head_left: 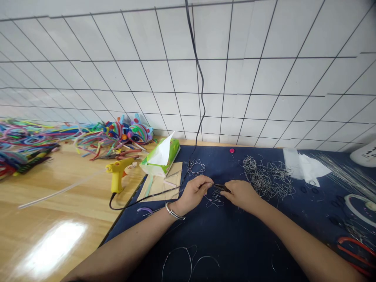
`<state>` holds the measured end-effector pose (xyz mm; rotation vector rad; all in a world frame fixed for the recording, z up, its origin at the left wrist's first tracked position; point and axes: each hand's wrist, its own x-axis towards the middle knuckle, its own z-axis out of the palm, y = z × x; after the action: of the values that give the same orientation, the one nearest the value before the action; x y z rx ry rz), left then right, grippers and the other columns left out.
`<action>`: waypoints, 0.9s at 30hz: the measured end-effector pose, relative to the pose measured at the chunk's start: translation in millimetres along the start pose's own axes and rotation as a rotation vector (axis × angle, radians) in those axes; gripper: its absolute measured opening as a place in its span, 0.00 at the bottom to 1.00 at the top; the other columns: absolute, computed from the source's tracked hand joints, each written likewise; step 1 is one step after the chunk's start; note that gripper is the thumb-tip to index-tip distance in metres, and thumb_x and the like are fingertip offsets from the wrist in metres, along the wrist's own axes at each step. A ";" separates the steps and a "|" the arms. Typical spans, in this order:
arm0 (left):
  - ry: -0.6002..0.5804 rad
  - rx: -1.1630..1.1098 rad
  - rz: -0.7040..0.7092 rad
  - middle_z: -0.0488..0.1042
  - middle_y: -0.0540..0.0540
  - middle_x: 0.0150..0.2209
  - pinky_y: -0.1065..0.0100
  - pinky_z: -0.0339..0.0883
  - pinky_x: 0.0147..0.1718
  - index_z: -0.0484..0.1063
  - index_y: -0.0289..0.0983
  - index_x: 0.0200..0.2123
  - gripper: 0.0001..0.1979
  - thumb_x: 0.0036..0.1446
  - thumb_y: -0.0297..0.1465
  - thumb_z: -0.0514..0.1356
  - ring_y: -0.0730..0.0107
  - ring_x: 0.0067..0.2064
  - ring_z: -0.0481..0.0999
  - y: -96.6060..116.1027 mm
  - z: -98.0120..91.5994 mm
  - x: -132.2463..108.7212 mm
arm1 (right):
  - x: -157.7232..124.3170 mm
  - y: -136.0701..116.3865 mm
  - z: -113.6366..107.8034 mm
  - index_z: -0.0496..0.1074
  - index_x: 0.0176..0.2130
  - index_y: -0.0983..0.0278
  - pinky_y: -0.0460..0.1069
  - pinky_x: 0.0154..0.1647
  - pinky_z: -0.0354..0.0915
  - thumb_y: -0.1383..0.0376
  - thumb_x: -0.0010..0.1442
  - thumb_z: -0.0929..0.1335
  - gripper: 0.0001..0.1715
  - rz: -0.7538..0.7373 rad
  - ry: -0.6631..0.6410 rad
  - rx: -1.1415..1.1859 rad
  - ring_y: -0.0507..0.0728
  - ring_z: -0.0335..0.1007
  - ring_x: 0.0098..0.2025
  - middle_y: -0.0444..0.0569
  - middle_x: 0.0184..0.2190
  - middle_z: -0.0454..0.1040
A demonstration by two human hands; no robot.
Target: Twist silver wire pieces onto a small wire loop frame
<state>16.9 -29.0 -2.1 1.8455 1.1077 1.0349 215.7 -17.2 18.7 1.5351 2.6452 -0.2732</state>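
My left hand (194, 192) and my right hand (241, 194) meet over the dark blue mat (235, 235). Both are closed in a pinch. Between them runs a small dark tool (221, 187), which looks like pliers or tweezers, gripped by my right hand with my left fingertips at its tip. A small tangle of thin silver wire (214, 199) lies just under the hands. A metal bangle (174, 212) circles my left wrist.
A larger heap of tangled wire (268, 178) lies right of my hands. A yellow glue gun (117, 174) and a green tissue pack (161, 156) sit to the left. Coloured pipe cleaners (44, 137) cover the wooden table's far left. Bent wire loops (188, 258) lie near me.
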 end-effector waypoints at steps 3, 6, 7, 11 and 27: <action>0.007 -0.002 -0.003 0.65 0.50 0.26 0.73 0.59 0.26 0.68 0.35 0.34 0.10 0.57 0.32 0.50 0.78 0.24 0.63 1.0 -0.3 -0.2 | 0.3 0.0 0.7 0.66 0.31 0.64 0.46 0.27 0.53 0.51 0.58 0.57 0.21 -0.001 -0.012 -0.014 0.54 0.67 0.30 0.48 0.29 0.71; 0.016 -0.003 -0.009 0.65 0.50 0.25 0.73 0.59 0.26 0.69 0.35 0.34 0.10 0.57 0.33 0.50 0.78 0.24 0.63 0.6 0.3 -0.6 | 0.5 0.5 1.9 0.66 0.31 0.63 0.46 0.27 0.53 0.51 0.58 0.56 0.21 -0.005 -0.012 -0.007 0.54 0.67 0.30 0.48 0.29 0.71; 0.021 -0.007 -0.011 0.64 0.50 0.25 0.73 0.59 0.26 0.69 0.35 0.33 0.10 0.57 0.33 0.50 0.78 0.24 0.63 0.2 0.6 -0.6 | 0.6 0.7 2.2 0.66 0.31 0.63 0.46 0.28 0.53 0.51 0.58 0.56 0.21 -0.005 -0.013 -0.004 0.54 0.67 0.30 0.48 0.29 0.71; 0.030 -0.042 -0.027 0.64 0.51 0.23 0.74 0.58 0.25 0.70 0.35 0.33 0.12 0.57 0.35 0.50 0.78 0.24 0.63 -1.2 2.3 -0.6 | 1.9 1.2 3.4 0.67 0.30 0.63 0.45 0.27 0.52 0.50 0.58 0.56 0.23 -0.006 -0.032 0.040 0.53 0.66 0.29 0.47 0.28 0.71; 0.040 -0.073 -0.034 0.65 0.49 0.25 0.73 0.60 0.28 0.70 0.35 0.33 0.10 0.56 0.33 0.51 0.76 0.25 0.64 -1.4 2.0 -0.3 | 2.0 -0.4 6.7 0.66 0.27 0.64 0.44 0.25 0.50 0.50 0.57 0.57 0.23 -0.024 -0.030 0.197 0.51 0.65 0.27 0.46 0.26 0.70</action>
<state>18.2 -29.1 -4.3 1.7497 1.1067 1.0831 214.2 -17.0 11.9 1.5379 2.6844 -0.5695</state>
